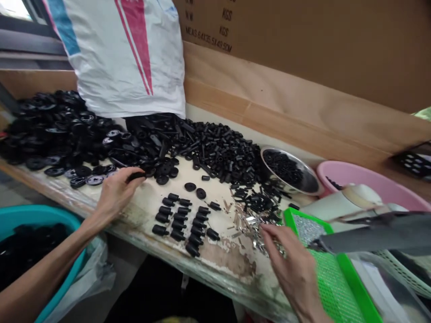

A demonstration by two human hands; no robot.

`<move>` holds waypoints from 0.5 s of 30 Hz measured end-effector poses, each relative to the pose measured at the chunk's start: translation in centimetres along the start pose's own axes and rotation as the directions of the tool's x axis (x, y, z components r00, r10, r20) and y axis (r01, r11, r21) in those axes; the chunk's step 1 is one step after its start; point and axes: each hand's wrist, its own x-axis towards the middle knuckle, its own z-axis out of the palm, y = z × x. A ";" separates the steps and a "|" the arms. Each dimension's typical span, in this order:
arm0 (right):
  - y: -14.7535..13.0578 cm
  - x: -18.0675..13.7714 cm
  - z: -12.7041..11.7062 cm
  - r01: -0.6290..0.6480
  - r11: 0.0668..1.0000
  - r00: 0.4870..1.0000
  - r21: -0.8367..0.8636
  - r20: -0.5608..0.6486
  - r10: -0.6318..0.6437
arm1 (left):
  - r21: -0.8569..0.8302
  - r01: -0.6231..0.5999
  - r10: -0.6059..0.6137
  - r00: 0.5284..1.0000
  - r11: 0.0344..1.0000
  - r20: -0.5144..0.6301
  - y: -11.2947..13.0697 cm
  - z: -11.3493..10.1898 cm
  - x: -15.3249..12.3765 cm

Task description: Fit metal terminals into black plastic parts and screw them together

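In my left hand (117, 190), a flat black plastic part (136, 176) is pinched between thumb and fingers, above the table near the pile of black plastic discs (67, 130). My right hand (292, 260) reaches down with its fingertips at a heap of small shiny metal strips (256, 231). Its fingers are drawn together, and whatever is between them is hidden. Between the hands lie rows of small black cylinders with narrow ends (180, 220). Two loose black discs (195, 189) lie just behind those rows.
A heap of black tubes (225, 150) runs along the back, beside a metal bowl (313, 186) and a pink basin (370, 172). At right are a green tray (350, 273) and a grey tool-like arm (370, 235). A white sack (128, 58) stands behind; a teal tub (76, 220) sits lower left.
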 end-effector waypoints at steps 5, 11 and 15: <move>2.9 -0.8 3.5 0.176 0.905 0.962 -0.388 0.262 -0.075 | 0.049 0.035 -0.029 0.993 0.998 -0.114 -0.2 -0.4 -0.4; 2.6 -2.1 3.6 0.243 0.895 0.932 -0.374 0.344 -0.110 | -0.492 0.231 -0.292 0.955 0.840 -0.051 4.0 -1.7 -1.2; 1.9 -2.8 3.4 0.222 0.932 0.909 -0.288 0.406 -0.091 | -0.703 0.421 -0.210 0.905 0.573 0.371 8.6 -1.4 -3.7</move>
